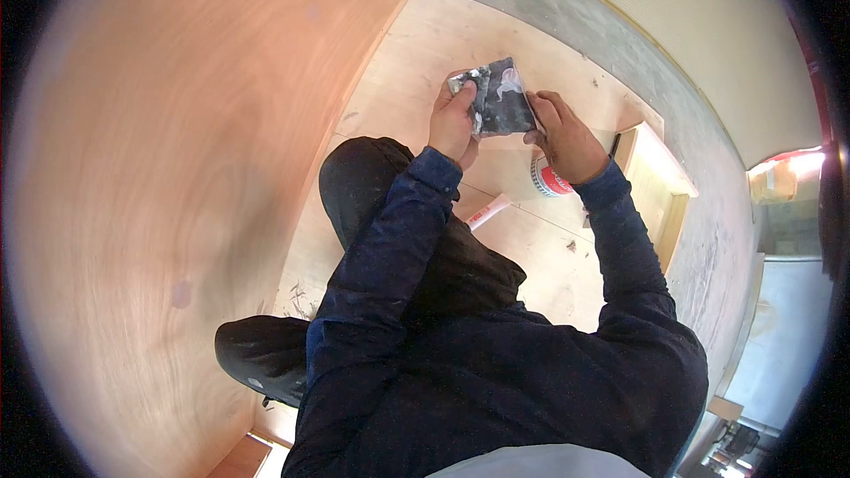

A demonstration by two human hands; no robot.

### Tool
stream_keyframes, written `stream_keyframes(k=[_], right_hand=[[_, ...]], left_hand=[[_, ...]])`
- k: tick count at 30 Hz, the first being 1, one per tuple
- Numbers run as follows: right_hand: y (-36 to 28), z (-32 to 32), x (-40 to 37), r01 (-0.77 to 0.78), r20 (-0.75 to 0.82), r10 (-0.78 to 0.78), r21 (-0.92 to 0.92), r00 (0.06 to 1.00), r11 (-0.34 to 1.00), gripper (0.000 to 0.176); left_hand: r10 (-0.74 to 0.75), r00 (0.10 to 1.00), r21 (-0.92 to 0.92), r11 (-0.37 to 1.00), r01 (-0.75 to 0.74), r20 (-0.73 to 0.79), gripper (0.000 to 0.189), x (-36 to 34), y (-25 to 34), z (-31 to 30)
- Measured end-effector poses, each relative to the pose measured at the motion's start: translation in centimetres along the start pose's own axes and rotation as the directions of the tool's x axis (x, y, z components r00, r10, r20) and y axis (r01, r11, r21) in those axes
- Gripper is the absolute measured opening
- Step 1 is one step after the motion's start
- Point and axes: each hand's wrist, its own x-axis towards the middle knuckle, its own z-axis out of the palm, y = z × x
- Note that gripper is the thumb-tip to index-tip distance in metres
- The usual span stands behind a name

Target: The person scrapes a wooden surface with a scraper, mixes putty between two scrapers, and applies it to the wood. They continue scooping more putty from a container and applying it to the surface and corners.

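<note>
My left hand (453, 122) is closed on a dark, flat, roughly square plate (509, 113), its thumb lying over the near left corner. Pale pinkish paste is smeared on the plate's upper part, and whitish residue crusts its left side. At the plate's right edge, my right hand (568, 137) has its fingers curled in a pinch. Whatever thin thing sits between those fingers is hard to make out. Below the right hand stands a can (551, 179) with a red and white label, partly covered by the hand. A white tube with red print (488, 212) lies near my knee.
A tall plywood panel (177, 168) rises on my left. I sit with bent legs on a pale plywood floor (416, 44). To the right is a wooden frame or box (660, 186), with grey concrete floor (713, 212) beyond it. Dark scraps lie on the plywood.
</note>
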Motion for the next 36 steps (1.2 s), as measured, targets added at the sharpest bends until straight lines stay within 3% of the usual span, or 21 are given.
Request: stream_keyframes(k=[2, 3, 8, 11, 13, 14, 15, 16, 17, 19, 21, 22, 23, 28, 30, 36], right_hand=[[0.0, -0.2, 0.0, 0.005, -0.002, -0.005, -0.01, 1.0, 1.0, 0.05], [0.1, -0.3, 0.0, 0.019, 0.01, -0.019, -0.035, 1.0, 0.999, 0.05], [0.5, -0.9, -0.1, 0.084, 0.032, -0.08, -0.159, 0.996, 0.984, 0.049], [1.1, -0.8, -0.5, 0.023, 0.076, -0.009, -0.194, 0.997, 0.981, 0.043], [4.2, 1.0, -1.6, 0.263, 0.132, -0.229, -0.379, 0.964, 0.887, 0.033], [4.9, 1.8, -2.2, 0.257, 0.124, -0.226, -0.381, 0.966, 0.888, 0.033], [4.7, 2.2, -2.6, 0.179, 0.191, -0.119, -0.335, 0.974, 0.925, 0.033], [4.7, 2.3, -2.6, 0.102, 0.266, -0.021, -0.295, 0.964, 0.95, 0.036], [4.9, 1.9, -2.4, 0.116, 0.272, -0.032, -0.297, 0.962, 0.948, 0.036], [3.4, 0.0, -2.3, -0.044, -0.067, 0.028, -0.255, 0.997, 0.966, 0.048], [2.5, -2.2, -1.9, -0.018, -0.105, -0.007, -0.235, 0.994, 0.972, 0.05], [2.0, -3.5, -1.9, -0.002, -0.154, -0.034, -0.226, 0.987, 0.974, 0.053], [1.2, -4.7, -1.8, -0.014, -0.155, -0.021, -0.225, 0.988, 0.974, 0.053], [-1.1, -6.7, -1.0, 0.135, -0.168, -0.241, -0.478, 0.956, 0.868, 0.053], [-0.9, -6.6, -0.9, 0.137, -0.152, -0.238, -0.487, 0.959, 0.863, 0.052], [-1.0, -6.4, -0.8, 0.136, -0.128, -0.232, -0.511, 0.964, 0.848, 0.051]], left_hand=[[-0.002, 0.999, 0.178, 0.984, 0.011, -0.053, 0.019, -0.3, 0.4, 0.3], [0.0, 0.999, 0.177, 0.984, 0.009, -0.052, 0.019, -0.4, 0.3, 0.2], [-0.084, 0.996, -0.149, 0.985, 0.082, -0.007, 0.02, -0.5, 0.4, 0.1], [-0.063, 0.998, -0.071, 0.995, 0.064, 0.011, 0.02, -0.3, 0.2, -0.3], [-0.1, 0.994, -0.171, 0.979, 0.107, 0.044, 0.02, -0.8, 1.4, 0.6], [-0.136, 0.987, -0.264, 0.952, 0.154, 0.085, 0.02, -1.1, 1.9, 1.0], [-0.141, 0.985, -0.254, 0.954, 0.161, 0.095, 0.02, -1.2, 1.9, 1.0], [-0.109, 0.991, -0.249, 0.96, 0.125, 0.078, 0.02, -1.1, 2.0, 0.9], [-0.067, 0.997, -0.253, 0.964, 0.077, 0.049, 0.02, -1.0, 2.0, 0.8], [-0.039, 0.999, -0.212, 0.977, 0.039, 0.003, 0.019, -1.1, 1.8, 0.4], [-0.022, 1.0, -0.142, 0.99, 0.021, -0.008, 0.019, -0.2, 1.7, 0.1], [0.01, 1.0, -0.223, 0.975, -0.007, 0.01, 0.018, 0.2, 1.2, -0.1], [0.039, 0.999, -0.307, 0.951, -0.029, 0.025, 0.018, 0.2, 0.5, -0.4], [0.052, 0.998, -0.292, 0.955, -0.044, 0.019, 0.018, 0.0, 1.3, 0.1], [0.039, 0.999, -0.156, 0.987, -0.036, 0.018, 0.018, 0.2, 1.3, 0.1], [0.076, 0.997, -0.125, 0.99, -0.072, 0.028, 0.018, -0.1, 1.6, 0.3]])
